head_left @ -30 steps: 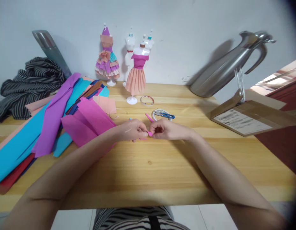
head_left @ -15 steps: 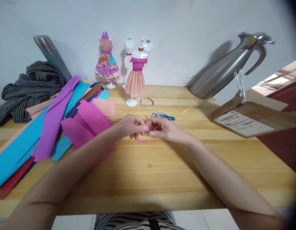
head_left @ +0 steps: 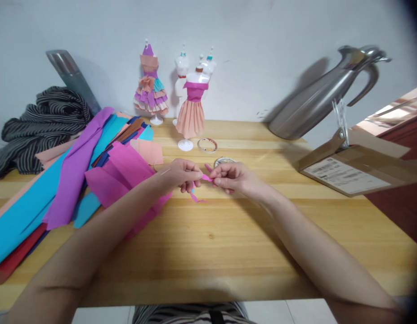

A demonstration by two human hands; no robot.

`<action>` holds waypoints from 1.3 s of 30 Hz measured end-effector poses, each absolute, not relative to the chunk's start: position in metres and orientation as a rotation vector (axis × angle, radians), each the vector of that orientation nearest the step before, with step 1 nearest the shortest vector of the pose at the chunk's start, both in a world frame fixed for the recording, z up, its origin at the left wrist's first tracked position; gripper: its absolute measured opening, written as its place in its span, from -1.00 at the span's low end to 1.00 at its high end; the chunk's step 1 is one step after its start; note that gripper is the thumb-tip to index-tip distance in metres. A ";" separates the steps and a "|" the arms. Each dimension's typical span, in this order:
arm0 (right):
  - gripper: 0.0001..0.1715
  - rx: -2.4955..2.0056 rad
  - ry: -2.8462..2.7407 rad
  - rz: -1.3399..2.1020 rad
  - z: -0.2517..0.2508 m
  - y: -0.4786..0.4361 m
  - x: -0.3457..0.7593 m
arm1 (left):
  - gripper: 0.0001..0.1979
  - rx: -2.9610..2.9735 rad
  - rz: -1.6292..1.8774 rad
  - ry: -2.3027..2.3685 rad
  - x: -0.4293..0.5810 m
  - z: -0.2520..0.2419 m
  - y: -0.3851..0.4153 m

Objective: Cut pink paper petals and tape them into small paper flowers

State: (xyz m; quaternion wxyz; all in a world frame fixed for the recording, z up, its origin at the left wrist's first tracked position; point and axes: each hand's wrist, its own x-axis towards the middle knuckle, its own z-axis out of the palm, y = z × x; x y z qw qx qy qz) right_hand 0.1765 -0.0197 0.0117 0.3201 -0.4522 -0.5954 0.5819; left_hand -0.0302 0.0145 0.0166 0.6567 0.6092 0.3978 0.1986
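Over the middle of the wooden table point(head_left: 228, 243), my left hand point(head_left: 184, 175) and my right hand point(head_left: 230, 177) face each other a short way apart. Both pinch one narrow strip of pink crepe paper point(head_left: 207, 177), which spans the gap between their fingertips. A thin loose end hangs below my left fingers, and another bit sticks up beside my right fingers. Left of my left hand lie wider pink crepe paper sheets point(head_left: 130, 173), partly covered by my forearm. Just behind my right hand a roll of tape point(head_left: 224, 160) is partly hidden.
Small white mannequins stand at the wall, one in a pleated peach skirt point(head_left: 191, 118), another in a ruffled dress point(head_left: 150, 92). A ring-shaped band point(head_left: 207, 145) lies in front. Coloured paper point(head_left: 39, 189) and striped cloth point(head_left: 49, 126) fill the left; a steel jug point(head_left: 316, 101) and cardboard box point(head_left: 350, 166) stand right.
My hands have drawn slightly apart, so more of the pink strip shows between them. The blue-handled tool by the tape is now hidden behind my right hand.
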 end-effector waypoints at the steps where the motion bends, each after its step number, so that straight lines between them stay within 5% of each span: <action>1: -0.63 -1.178 -1.527 1.562 0.012 -0.020 0.177 | -0.82 1.382 0.456 0.897 -0.031 0.017 0.015; 8: -0.65 -1.131 -1.301 1.706 0.007 -0.018 0.177 | -0.89 1.390 0.498 0.940 -0.031 0.021 0.015; 17: -0.65 -1.154 -1.292 1.474 0.006 -0.019 0.170 | -0.88 1.412 0.416 0.979 -0.033 0.019 0.019; 25: -0.70 -1.102 -1.363 1.338 0.013 -0.024 0.164 | -0.63 1.460 0.415 0.886 -0.038 0.018 0.021; 39: -0.73 -1.060 -1.458 1.199 0.013 -0.025 0.156 | -0.81 1.560 0.524 0.877 -0.028 0.019 0.013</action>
